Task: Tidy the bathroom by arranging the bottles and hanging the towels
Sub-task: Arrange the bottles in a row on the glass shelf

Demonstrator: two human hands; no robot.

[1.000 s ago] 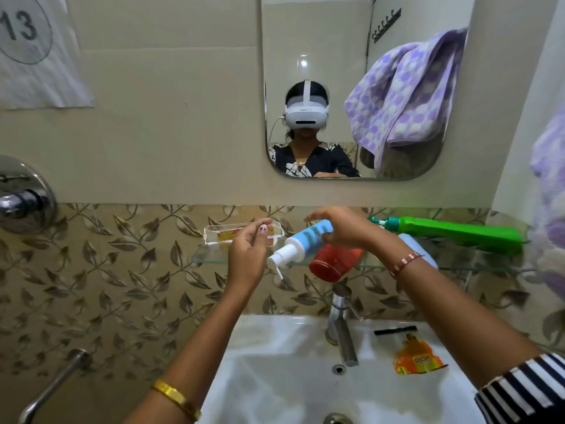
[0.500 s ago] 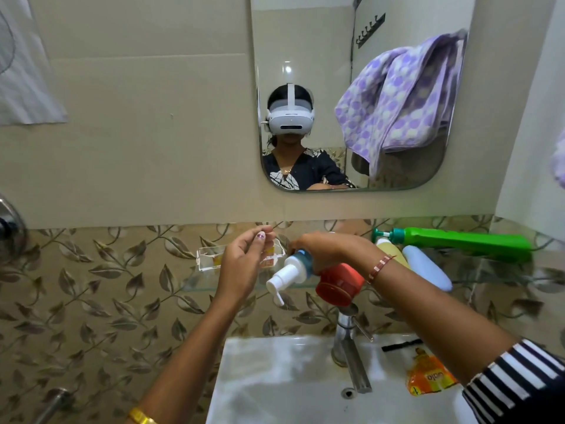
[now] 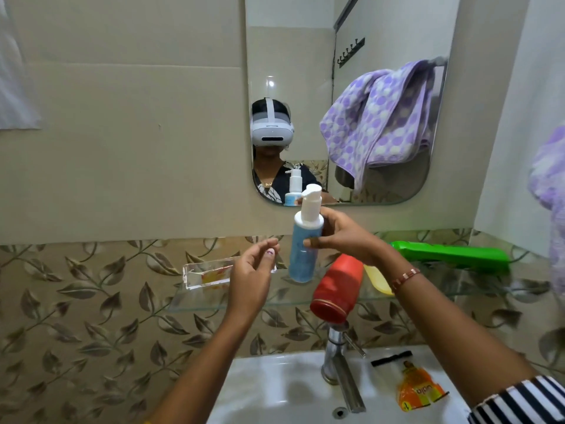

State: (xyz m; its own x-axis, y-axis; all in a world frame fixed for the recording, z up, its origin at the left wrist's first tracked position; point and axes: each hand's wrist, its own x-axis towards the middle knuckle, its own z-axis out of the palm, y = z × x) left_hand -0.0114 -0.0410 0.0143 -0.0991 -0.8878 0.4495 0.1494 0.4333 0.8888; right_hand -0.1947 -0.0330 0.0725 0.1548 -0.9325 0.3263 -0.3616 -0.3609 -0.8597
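My right hand (image 3: 344,237) grips a blue pump bottle (image 3: 304,249) with a white pump top, held upright with its base at the glass shelf (image 3: 214,302). Just left of the bottle, my left hand (image 3: 252,280) hovers with its fingers apart and nothing in it. A red bottle (image 3: 336,287) lies on its side on the shelf, its cap jutting over the front edge. Behind my right wrist lies a yellow bottle (image 3: 379,280), and a green bottle (image 3: 452,255) lies flat at the shelf's right end. A purple dotted towel (image 3: 550,197) shows at the right edge.
A clear soap dish (image 3: 204,273) sits at the shelf's left end. Below are a white sink (image 3: 275,390) with a chrome tap (image 3: 339,362), an orange sachet (image 3: 417,390) and a black comb (image 3: 391,358) on its rim. The mirror (image 3: 305,56) reflects a towel on a rail.
My right hand has turned the blue pump bottle from lying sideways to upright and raised it. My left hand has drawn away from the soap dish. The view has shifted upward.
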